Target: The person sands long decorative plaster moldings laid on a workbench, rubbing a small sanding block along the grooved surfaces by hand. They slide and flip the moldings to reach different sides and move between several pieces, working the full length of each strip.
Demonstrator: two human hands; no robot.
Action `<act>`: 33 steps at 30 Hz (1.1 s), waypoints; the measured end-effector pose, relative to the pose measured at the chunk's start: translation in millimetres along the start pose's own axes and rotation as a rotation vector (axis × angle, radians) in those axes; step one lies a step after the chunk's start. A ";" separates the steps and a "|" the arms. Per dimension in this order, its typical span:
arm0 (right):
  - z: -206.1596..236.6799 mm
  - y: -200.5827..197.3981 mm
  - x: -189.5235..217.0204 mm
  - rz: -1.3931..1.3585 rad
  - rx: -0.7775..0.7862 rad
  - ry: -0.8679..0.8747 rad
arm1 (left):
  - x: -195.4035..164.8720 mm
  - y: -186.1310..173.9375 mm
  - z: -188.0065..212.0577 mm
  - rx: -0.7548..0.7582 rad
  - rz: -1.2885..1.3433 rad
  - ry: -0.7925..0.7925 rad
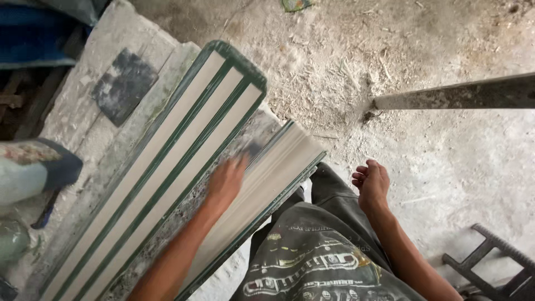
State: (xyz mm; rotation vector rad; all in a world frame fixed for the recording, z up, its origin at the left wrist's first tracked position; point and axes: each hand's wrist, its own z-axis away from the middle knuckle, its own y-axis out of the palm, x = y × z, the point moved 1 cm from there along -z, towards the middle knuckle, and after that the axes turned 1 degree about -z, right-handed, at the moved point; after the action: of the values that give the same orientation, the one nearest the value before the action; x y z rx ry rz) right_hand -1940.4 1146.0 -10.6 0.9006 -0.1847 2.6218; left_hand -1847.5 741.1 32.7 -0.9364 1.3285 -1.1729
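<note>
On dusty bench, blurred left hand [225,181] flat against pale green-edged panel [267,178]; right hand [372,184] loosely open, empty.

The floor [423,50] is bare, pale concrete, dusty and strewn with sawdust, thin wood slivers and small chips. A grey, stained beam [457,95] reaches in from the right edge, its end resting on the ground. At the lower right corner stands a dark metal frame [496,262] with crossbars. On the left, a rough, chalky work surface [106,56] carries a dark square tile [123,85]. Soft, even daylight falls over everything, without hard shadows.
</note>
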 end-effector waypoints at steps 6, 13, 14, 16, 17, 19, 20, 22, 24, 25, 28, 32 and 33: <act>7.3 32.7 21.0 0.093 0.137 -0.111 | -15.0 -1.6 -154.6 0.040 0.095 -0.120; 34.4 96.8 4.5 0.550 0.484 -0.087 | -56.3 -14.6 -55.7 0.273 0.588 -0.668; 39.4 109.3 -6.6 0.579 0.581 -0.001 | -75.8 -8.9 -47.3 0.031 0.611 -0.553; 47.4 129.4 -20.8 0.553 0.726 0.030 | -118.3 5.8 -34.9 -0.171 0.664 -0.441; 49.9 137.5 -23.1 0.492 0.779 -0.040 | -132.4 13.3 -32.2 -0.145 0.696 -0.442; 50.5 143.6 -16.9 0.438 0.732 -0.112 | -147.1 23.1 -26.3 -0.195 0.707 -0.305; 48.1 141.8 -8.1 0.445 0.633 -0.105 | -150.2 27.0 -24.0 -0.220 0.711 -0.242; 40.1 135.3 15.6 0.468 0.518 -0.145 | -142.9 36.3 -20.4 -0.036 0.599 -0.369; 28.8 129.9 40.1 0.488 0.497 -0.248 | -129.1 44.0 -15.9 0.088 0.512 -0.487; 22.2 129.8 48.1 0.566 0.512 -0.195 | -121.0 47.6 -14.7 0.113 0.482 -0.538; 1.3 152.7 48.8 0.837 0.621 -0.162 | -105.3 56.3 -10.3 0.239 0.361 -0.584; -22.1 226.2 6.7 1.269 0.827 -0.531 | -102.7 60.8 -9.3 0.296 0.295 -0.557; -26.9 245.7 -5.6 1.365 0.784 -0.651 | -103.3 60.9 -9.4 0.284 0.295 -0.560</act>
State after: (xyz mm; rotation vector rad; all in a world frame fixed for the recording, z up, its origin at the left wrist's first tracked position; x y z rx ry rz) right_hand -2044.2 923.2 -36.8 2.6493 0.1800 3.4511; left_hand -1839.9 854.9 -5.3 -0.7544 0.7882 -0.7665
